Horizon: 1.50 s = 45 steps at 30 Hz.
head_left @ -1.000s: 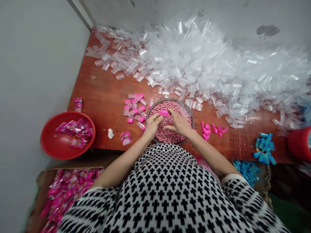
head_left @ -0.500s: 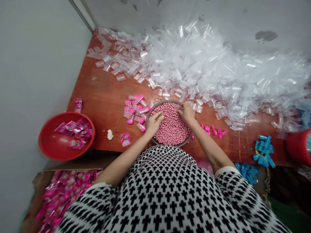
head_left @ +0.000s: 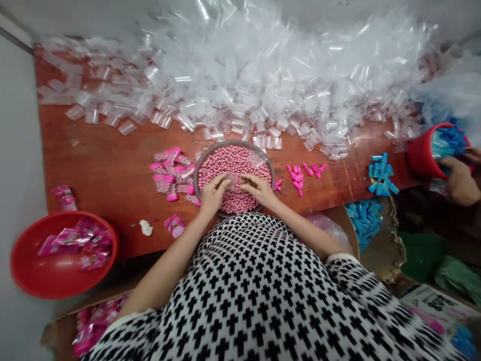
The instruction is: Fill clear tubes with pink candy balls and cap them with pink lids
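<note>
A round bowl (head_left: 196,173) full of pink candy balls (head_left: 236,163) sits in front of me at the table's near edge. Over its near left part, my left hand (head_left: 214,193) is closed, with what looks like a small clear plastic tube (head_left: 230,178) at its fingertips, partly blurred. Facing it, my right hand (head_left: 260,190) hovers just above the balls, fingers slightly bent and apart, with nothing visible in them. Another clear tube (head_left: 257,159) lies on the balls near the right rim.
Filled tubes with pink caps (head_left: 171,175) lie left of the bowl, loose pink caps (head_left: 296,178) right. Clear tubes (head_left: 263,75) are heaped behind. A red basin (head_left: 63,281) stands left. Blue-capped pieces (head_left: 382,175) lie right, near a red bucket (head_left: 417,155) and another person's hand (head_left: 460,180).
The view has swung to the right. My right hand has left the bowl's right rim and come in over the balls, closer to my left hand. Another person's hands now show at the bucket.
</note>
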Motion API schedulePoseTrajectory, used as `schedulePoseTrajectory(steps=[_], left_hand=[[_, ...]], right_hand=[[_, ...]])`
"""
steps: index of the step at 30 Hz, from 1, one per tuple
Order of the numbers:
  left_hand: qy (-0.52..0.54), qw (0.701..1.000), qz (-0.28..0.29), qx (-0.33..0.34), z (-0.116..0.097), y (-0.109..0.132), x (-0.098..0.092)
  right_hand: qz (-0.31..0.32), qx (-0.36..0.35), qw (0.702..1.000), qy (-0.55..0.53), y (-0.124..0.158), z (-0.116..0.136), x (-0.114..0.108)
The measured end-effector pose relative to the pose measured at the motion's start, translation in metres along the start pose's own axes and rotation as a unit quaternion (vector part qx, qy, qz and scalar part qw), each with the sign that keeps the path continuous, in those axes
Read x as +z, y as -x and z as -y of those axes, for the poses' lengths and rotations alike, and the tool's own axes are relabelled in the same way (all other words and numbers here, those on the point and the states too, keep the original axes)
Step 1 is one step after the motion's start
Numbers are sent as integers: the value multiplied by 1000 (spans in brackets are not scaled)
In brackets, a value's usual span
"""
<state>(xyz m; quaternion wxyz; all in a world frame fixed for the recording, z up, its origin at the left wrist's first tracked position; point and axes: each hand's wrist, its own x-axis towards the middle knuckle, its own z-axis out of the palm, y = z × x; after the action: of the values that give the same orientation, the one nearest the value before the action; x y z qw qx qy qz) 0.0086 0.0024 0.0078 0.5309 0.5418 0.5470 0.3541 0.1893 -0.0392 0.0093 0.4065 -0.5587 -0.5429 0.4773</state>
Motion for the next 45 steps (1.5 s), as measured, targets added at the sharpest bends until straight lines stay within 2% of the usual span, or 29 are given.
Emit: schedulePoseTrajectory(steps=[2, 4, 6, 8, 10, 13, 16, 18, 21, 24, 26, 27, 29, 31, 33, 35, 38, 39, 40, 43, 45], left_hand=[[-174, 982, 45, 65, 4, -2, -13], [-334, 932, 98, 98, 8, -10, -16], [-440, 878, 159, 97, 11, -20, -5], [-483, 848, 202, 89, 14, -28, 18], [-480, 847, 214, 78, 17, -33, 43], [-400, 895, 186, 70, 20, -36, 66], [-225, 962, 128, 84, 22, -33, 64], [-108, 987, 93, 74, 21, -28, 56], [36, 997, 60, 34, 17, -18, 45], [121, 990, 69, 19, 14, -10, 41], [154, 984, 87, 12, 13, -7, 41], [170, 981, 94, 7, 12, -6, 41], [199, 975, 102, 2, 10, -5, 40], [221, 968, 116, -2, 6, -2, 41], [251, 959, 129, -19, 0, 0, 41], [292, 945, 135, -51, -5, 3, 42], [338, 926, 145, -87, -12, 8, 41], [343, 923, 150, -90, -15, 9, 40], [344, 922, 154, -89, -16, 10, 39], [326, 929, 158, -72, -20, 14, 35], [306, 938, 153, -58, -20, 15, 33]], right_hand=[[-42, 36, 998, -6, 26, -8, -20], [-126, 85, 988, 10, 45, -23, -51], [-196, 144, 969, 43, 55, -42, -86], [-225, 202, 941, 154, 57, -61, -117], [-222, 226, 916, 247, 54, -75, -139], [-207, 232, 899, 308, 40, -87, -154], [-147, 253, 857, 425, 22, -95, -153], [-107, 269, 822, 490, 12, -99, -149], [-82, 272, 808, 516, 8, -102, -144], [-65, 258, 806, 529, 13, -101, -144], [-88, 265, 816, 507, 18, -98, -146], [-113, 266, 831, 476, 19, -96, -147], [-166, 246, 885, 358, 21, -88, -148], [-180, 203, 943, 193, 24, -73, -144], [-132, 180, 974, 42, 31, -51, -133], [-18, 189, 981, -47, 42, -25, -113], [215, 213, 951, -68, 64, 8, -79], [249, 204, 946, -50, 70, 15, -69], [260, 192, 946, -24, 74, 21, -61], [240, 143, 957, 81, 80, 33, -50], [265, 92, 945, 167, 79, 42, -49]])
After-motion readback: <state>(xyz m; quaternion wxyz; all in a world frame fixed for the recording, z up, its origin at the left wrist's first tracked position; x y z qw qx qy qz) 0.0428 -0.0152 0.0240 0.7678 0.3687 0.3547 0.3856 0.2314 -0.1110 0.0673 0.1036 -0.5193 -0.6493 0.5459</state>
